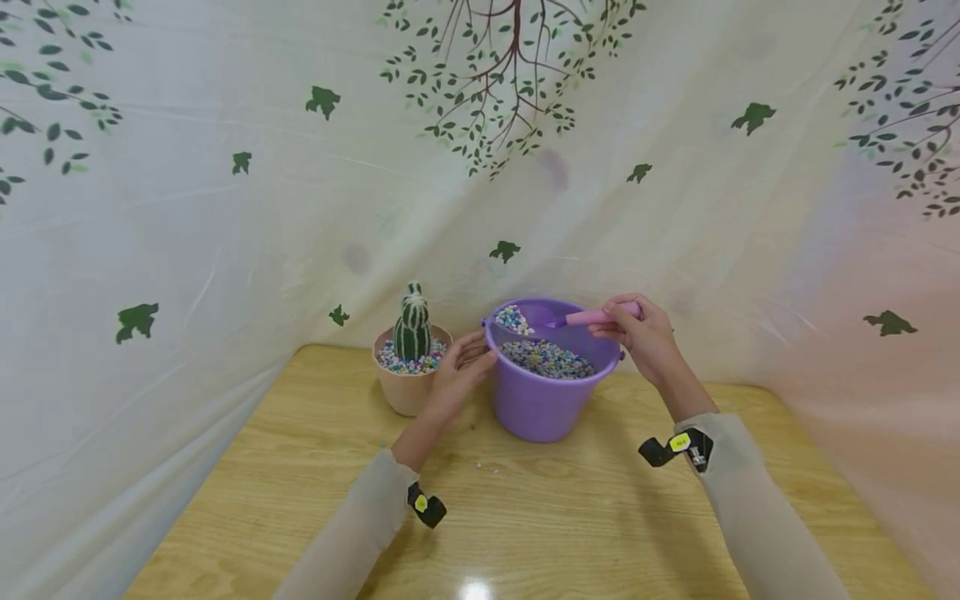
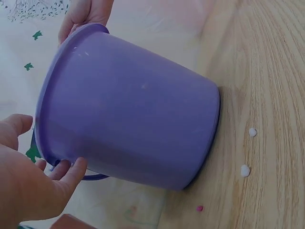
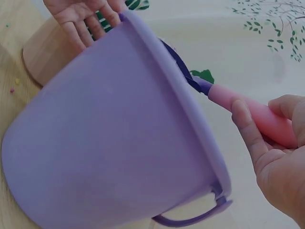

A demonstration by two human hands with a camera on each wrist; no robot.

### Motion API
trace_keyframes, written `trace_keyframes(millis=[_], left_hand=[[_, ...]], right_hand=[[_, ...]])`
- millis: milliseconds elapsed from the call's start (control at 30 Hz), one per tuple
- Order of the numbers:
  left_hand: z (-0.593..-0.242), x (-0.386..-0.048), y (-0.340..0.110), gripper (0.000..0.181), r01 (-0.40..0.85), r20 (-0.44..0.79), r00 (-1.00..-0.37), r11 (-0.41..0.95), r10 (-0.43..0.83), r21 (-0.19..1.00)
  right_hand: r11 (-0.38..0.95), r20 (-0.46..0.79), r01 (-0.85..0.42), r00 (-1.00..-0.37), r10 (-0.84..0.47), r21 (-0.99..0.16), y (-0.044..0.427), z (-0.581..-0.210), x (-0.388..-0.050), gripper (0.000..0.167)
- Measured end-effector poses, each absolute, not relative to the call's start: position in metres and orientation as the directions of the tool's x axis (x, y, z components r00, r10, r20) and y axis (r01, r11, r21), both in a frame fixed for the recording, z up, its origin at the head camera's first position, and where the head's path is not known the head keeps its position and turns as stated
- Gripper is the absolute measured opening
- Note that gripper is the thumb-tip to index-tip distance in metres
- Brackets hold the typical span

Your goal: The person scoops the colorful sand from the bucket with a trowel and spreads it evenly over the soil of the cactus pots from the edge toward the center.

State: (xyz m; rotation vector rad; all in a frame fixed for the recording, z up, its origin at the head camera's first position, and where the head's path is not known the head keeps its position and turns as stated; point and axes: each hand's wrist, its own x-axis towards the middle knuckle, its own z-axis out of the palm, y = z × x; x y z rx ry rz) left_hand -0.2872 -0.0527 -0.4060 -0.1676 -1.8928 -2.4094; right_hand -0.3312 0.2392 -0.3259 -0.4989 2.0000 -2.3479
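Note:
A purple bucket [image 1: 536, 412] stands on the table, partly filled with multicoloured pebbles [image 1: 547, 358]. My right hand [image 1: 641, 333] grips the pink handle of a small trowel [image 1: 581, 318]. Its purple blade, loaded with pebbles [image 1: 514, 320], is at the bucket's mouth, toward the left side. At the bucket's left rim is my left hand [image 1: 459, 371], its fingers loosely spread beside the wall in the left wrist view; firm contact is hard to tell. Just left of that hand, a pinkish-beige pot [image 1: 405, 392] holds a green-and-white cactus [image 1: 412, 329] surrounded by coloured pebbles.
A few loose pebbles [image 2: 245, 170] lie on the wooden table [image 1: 525, 517] in front of the bucket. The bucket's purple carrying handle [image 3: 195, 218] hangs at its side. Behind the table hangs a pale cloth [image 1: 450, 217] printed with leaves and branches.

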Motion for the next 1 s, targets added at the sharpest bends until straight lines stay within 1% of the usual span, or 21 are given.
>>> trace_keyframes(millis=[100,167,233,300,400,500,700,833,933,1000], left_hand=[[-0.403,-0.282,-0.059,0.045,0.168,0.162,-0.986,-0.184,-0.044,0.968],[-0.401,-0.278,-0.065,0.037,0.209,0.195,-0.975,-0.150,-0.102,0.966],[-0.398,-0.274,-0.072,0.027,0.255,0.232,-0.957,-0.128,-0.175,0.958],[-0.396,-0.271,-0.081,0.021,0.314,0.276,-0.926,-0.119,-0.258,0.942],[-0.390,-0.266,-0.096,0.023,0.391,0.317,-0.868,-0.131,-0.384,0.911],[-0.387,-0.265,-0.112,0.024,0.430,0.315,-0.818,-0.147,-0.480,0.891],[-0.388,-0.268,-0.143,0.018,0.419,0.239,-0.769,-0.184,-0.593,0.889],[-0.393,-0.270,-0.158,0.016,0.360,0.178,-0.745,-0.163,-0.643,0.919],[-0.398,-0.270,-0.167,0.024,0.278,0.121,-0.754,-0.146,-0.646,0.949],[-0.402,-0.269,-0.171,0.031,0.204,0.075,-0.785,-0.142,-0.615,0.969]], right_hand=[[-0.166,0.233,-0.195,-0.939,-0.252,-0.967,0.234,-0.320,-0.332,0.019],[-0.140,0.215,-0.184,-0.943,-0.255,-0.973,0.229,-0.316,-0.333,0.019],[-0.119,0.179,-0.154,-0.954,-0.242,-0.981,0.224,-0.312,-0.334,0.017],[-0.095,0.140,-0.120,-0.962,-0.234,-0.988,0.218,-0.308,-0.336,0.017],[-0.078,0.091,-0.074,-0.966,-0.244,-0.994,0.209,-0.306,-0.339,0.019],[-0.078,0.067,-0.048,-0.959,-0.274,-0.996,0.199,-0.307,-0.343,0.017],[-0.124,0.080,-0.042,-0.946,-0.315,-0.991,0.181,-0.310,-0.349,0.010],[-0.106,0.078,-0.045,-0.939,-0.336,-0.993,0.169,-0.312,-0.351,0.008],[-0.083,0.063,-0.036,-0.938,-0.340,-0.996,0.161,-0.313,-0.353,0.008],[-0.061,0.054,-0.036,-0.940,-0.338,-0.997,0.156,-0.313,-0.354,0.007]])
